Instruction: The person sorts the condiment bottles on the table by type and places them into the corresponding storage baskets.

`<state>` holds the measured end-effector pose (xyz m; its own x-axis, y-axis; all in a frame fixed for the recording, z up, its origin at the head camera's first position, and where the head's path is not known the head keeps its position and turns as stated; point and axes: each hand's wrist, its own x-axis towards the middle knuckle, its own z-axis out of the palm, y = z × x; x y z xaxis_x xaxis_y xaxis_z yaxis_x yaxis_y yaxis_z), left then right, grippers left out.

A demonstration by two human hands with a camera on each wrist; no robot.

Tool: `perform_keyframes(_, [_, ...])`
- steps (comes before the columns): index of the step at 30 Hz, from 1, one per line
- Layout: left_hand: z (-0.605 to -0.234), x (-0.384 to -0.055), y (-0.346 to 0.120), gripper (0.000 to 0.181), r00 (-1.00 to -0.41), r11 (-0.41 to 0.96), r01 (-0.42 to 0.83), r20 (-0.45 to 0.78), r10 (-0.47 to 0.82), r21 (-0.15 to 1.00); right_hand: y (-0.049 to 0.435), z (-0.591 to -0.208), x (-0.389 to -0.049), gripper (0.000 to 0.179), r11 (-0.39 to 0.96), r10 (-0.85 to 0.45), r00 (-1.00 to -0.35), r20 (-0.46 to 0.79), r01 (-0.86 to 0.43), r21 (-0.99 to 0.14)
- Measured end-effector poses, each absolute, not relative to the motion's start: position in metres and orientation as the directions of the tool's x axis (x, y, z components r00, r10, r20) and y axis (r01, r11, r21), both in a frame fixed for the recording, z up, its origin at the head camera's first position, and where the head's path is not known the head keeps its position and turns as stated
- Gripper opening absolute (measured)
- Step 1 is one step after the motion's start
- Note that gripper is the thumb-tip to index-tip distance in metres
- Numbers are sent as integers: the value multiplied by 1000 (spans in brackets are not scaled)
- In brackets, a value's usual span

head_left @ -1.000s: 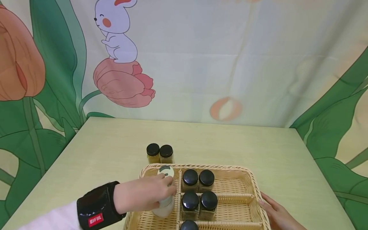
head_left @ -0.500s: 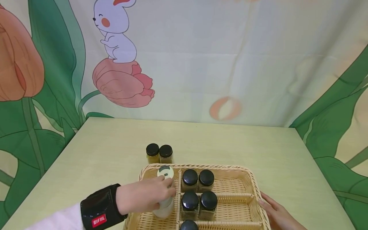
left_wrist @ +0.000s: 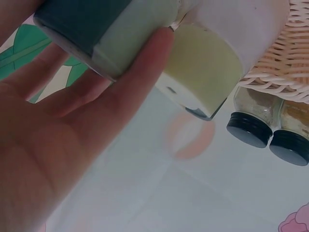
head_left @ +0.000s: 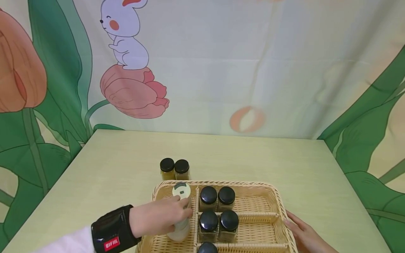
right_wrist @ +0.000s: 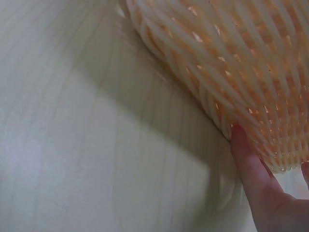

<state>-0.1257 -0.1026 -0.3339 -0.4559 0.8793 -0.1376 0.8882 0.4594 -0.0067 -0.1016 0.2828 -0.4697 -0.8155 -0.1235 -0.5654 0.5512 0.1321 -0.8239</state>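
Note:
My left hand reaches into the left compartment of a divided wicker basket. Its fingers curl round the top of a bottle, whose dark green and pale cap shows in the left wrist view; the hand hides much of it. Close behind stands a second bottle with a cream lid. At the basket's right side my right hand rests against the outer wall, thumb by the rim. In the right wrist view a straight finger touches the weave.
Several black-lidded jars stand in the basket's right-hand compartments, beside bare wicker. Two more jars, one with yellow contents and one brownish, stand on the pale table behind the basket. A printed curtain hangs beyond.
My left wrist has shifted slightly right and down, the fingers staying on the bottle. My right hand keeps its place at the basket. The head view has turned a little.

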Motion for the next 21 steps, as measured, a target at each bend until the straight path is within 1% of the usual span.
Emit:
perform_keyframes(5, [-338,-125,-103,30,-459,460,888,-126,879,-26,283,-470,-102,80,112,-117,-813,-571,560,-821])
perform_keyframes(9, [-340,-125,-103,31,-459,460,888,-133,879,-23,282,-470,-102,80,124,-98,-810,-578,567,-814])
perform_keyframes(16, [-346,-126,-103,30,-449,453,891,-147,881,-9,285,-469,-102,78,145,-169,-819,-548,529,-836])
perform_keyframes(21, [-348,-126,-102,31,-451,456,890,-148,880,5,284,-469,-101,80,145,-150,-819,-554,536,-832])
